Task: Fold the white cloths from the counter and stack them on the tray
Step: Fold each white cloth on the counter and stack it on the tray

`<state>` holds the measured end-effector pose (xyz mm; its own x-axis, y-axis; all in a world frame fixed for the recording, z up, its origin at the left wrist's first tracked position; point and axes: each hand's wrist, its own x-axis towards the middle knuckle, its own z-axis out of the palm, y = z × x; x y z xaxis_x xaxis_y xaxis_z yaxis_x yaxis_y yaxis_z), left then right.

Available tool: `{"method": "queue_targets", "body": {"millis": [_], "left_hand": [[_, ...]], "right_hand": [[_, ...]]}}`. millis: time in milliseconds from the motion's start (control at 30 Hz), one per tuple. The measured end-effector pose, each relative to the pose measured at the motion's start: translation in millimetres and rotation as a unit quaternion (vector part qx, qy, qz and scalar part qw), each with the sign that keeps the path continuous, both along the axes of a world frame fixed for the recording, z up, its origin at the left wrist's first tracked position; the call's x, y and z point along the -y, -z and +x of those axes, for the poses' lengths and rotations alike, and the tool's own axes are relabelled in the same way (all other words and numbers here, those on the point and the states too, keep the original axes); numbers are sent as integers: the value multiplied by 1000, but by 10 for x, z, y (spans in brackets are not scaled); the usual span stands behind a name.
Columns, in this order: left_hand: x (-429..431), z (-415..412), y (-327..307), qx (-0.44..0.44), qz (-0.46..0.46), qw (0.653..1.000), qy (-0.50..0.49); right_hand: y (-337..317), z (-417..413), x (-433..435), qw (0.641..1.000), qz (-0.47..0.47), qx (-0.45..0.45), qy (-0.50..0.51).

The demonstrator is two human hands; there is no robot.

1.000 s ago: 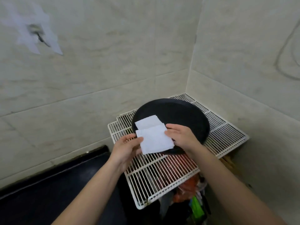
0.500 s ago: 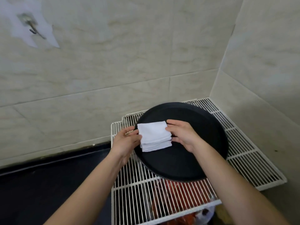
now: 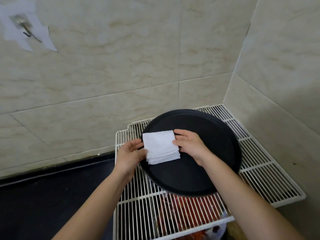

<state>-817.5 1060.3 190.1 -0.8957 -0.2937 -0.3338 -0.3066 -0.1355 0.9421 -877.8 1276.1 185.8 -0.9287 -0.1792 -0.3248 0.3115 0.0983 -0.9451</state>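
At far left we see the dark table (image 3: pixel 43 205), bare along its length, its right edge meeting the white wire rack (image 3: pixel 259 170). The left grip (image 3: pixel 129 154) is wide, relaxed fingers laid against the left edge of the stack of folded white cloths (image 3: pixel 160 147). The stack lies in the left part of the round black tray (image 3: pixel 199 170), near its rim. The right grip (image 3: pixel 189 144) sets bent fingertips on the stack's right edge; whether it pinches, we cannot tell. Bare tray floor spreads rightward.
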Motion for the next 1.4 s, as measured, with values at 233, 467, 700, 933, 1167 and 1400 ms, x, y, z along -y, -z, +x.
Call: {"method": "queue_targets", "body": {"millis": [233, 467, 700, 933, 1167, 1400], "left_hand": [[-81, 63, -31, 1, -83, 996, 17], [306, 309, -313, -99, -299, 949, 18], [1237, 1349, -221, -82, -703, 702, -78], [2238, 2539, -235, 102, -749, 642, -133], [3187, 4063, -238, 188, -693, 657, -229], [4621, 5854, -253, 221, -699, 631, -253]], "right_hand": [[45, 83, 1, 997, 66, -37, 3], [-344, 214, 66, 940, 247, -223, 70], [-480, 497, 921, 824, 379, -413, -80], [-333, 1094, 2460, 723, 379, -528, -234], [-372, 2421, 3975, 650, 339, -587, -344], [-248, 4037, 5792, 621, 297, -615, -385]]}}
